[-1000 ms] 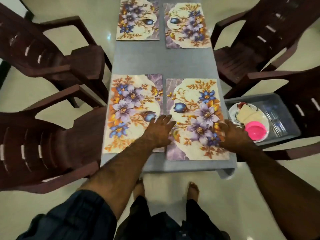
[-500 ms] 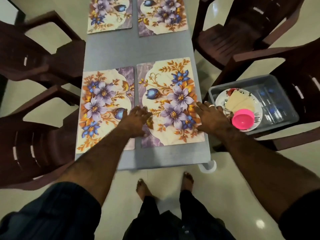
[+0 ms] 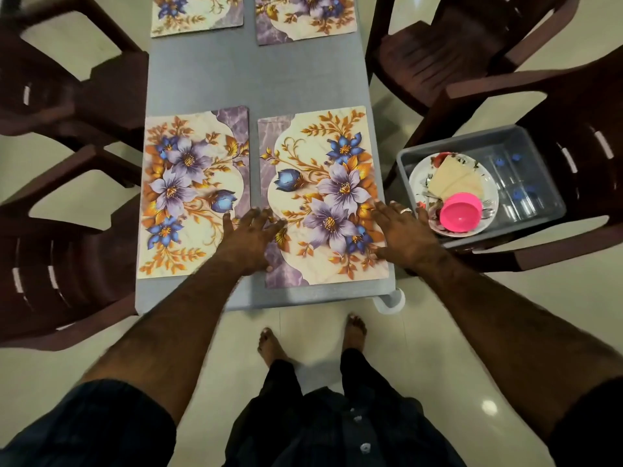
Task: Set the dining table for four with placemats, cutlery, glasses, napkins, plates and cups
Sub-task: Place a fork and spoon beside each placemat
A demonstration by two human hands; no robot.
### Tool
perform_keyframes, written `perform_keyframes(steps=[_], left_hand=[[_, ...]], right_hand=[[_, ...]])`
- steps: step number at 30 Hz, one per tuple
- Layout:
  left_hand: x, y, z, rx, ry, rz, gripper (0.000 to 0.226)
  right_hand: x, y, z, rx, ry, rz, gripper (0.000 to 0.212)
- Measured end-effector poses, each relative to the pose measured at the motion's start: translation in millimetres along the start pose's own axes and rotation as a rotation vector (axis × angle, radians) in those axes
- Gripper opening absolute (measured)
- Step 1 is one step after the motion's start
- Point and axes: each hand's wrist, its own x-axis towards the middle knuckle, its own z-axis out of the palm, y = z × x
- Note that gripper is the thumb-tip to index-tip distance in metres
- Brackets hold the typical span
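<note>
both hands flat on the lower-centre placemat (image 3: 323, 197)
left hand (image 3: 251, 235) and right hand (image 3: 404, 232) press it, fingers straight, grasping nothing.

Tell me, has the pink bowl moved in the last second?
No. The pink bowl sits at the near edge of the plate inside the grey bin, just as before; only the camera shifted.

Four dark brown plastic chairs (image 3: 67, 96) stand on a glossy cream tiled floor (image 3: 421, 348) reflecting ceiling light.

Grey table (image 3: 256, 79), four placemats (image 3: 320, 197) (floral)
</note>
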Motion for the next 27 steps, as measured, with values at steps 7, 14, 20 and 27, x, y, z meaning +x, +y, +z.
perform_keyframes(steps=[7,14,20,27], left_hand=[[-8,5,5,-0.025,0.001,-0.011,0.113],[-15,12,5,-0.018,0.001,-0.029,0.114],[-19,16,3,-0.002,-0.008,-0.04,0.113],[-25,21,-10,-0.087,0.054,-0.095,0.116]], right_hand=[[-4,0,5,-0.005,-0.002,-0.007,0.104],[-11,-1,6,-0.022,-0.009,-0.01,0.103],[-15,-3,4,-0.05,-0.026,-0.012,0.105],[-28,3,-18,0.093,0.2,0.007,0.095]])
